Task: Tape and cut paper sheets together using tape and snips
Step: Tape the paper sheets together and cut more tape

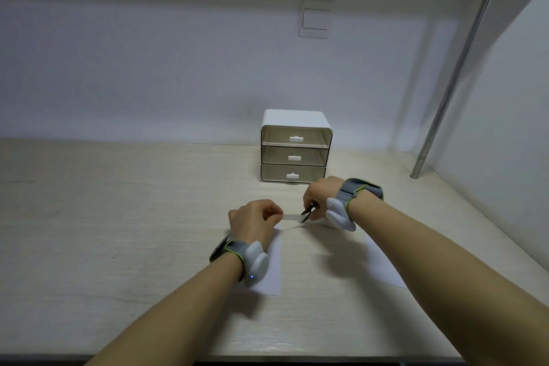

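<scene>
Your left hand [255, 218] has its fingers curled, pinching one end of a strip of clear tape [292, 217]. The strip runs taut from those fingertips toward your right hand [319, 194]. Your right fingers are curled round small dark snips [307, 212], blades parted, tips right at the tape's far end, touching or just short of it, can't tell which. Tape roll not visible; may be hidden behind the right hand. Two white paper sheets lie flat on the pale wood desk [118, 232]: left sheet [274, 261] under and just beside your left wrist, right sheet [383, 264] mostly covered by your right forearm. Grey wristbands with white pods on both wrists. Beyond your right fingers, a white three-drawer organizer [295, 147] stands against the wall.
</scene>
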`<state>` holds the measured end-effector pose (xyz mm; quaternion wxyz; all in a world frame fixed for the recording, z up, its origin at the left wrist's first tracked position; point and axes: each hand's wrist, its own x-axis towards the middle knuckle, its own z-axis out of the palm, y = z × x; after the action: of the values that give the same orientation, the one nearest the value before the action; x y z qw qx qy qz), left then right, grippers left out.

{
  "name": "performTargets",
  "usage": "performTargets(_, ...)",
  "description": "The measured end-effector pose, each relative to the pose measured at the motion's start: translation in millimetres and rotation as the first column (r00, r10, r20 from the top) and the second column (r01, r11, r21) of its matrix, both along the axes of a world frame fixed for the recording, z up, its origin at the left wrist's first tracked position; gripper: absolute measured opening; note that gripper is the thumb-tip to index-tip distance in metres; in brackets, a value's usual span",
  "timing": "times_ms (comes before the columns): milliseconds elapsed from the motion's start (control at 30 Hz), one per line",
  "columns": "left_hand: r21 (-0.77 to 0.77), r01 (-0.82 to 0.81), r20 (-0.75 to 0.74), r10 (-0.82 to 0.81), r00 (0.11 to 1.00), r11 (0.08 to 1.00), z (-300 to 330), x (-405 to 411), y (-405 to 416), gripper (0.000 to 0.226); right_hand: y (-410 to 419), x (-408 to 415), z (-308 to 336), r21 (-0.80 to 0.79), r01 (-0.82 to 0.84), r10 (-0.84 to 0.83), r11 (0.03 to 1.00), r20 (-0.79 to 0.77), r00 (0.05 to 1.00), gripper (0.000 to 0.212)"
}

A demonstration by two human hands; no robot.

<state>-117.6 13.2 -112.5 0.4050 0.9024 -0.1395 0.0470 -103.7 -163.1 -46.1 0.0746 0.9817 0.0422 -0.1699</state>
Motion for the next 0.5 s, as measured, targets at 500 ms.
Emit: performTargets(500,-0.412,-0.119,-0.275,0.001,0.961,0.903,1.3,-5.1,21.2,0.017,-15.0,-68.4,-34.8,0.35,-0.011,-0.09,0.937,0.269,0.959,0.029)
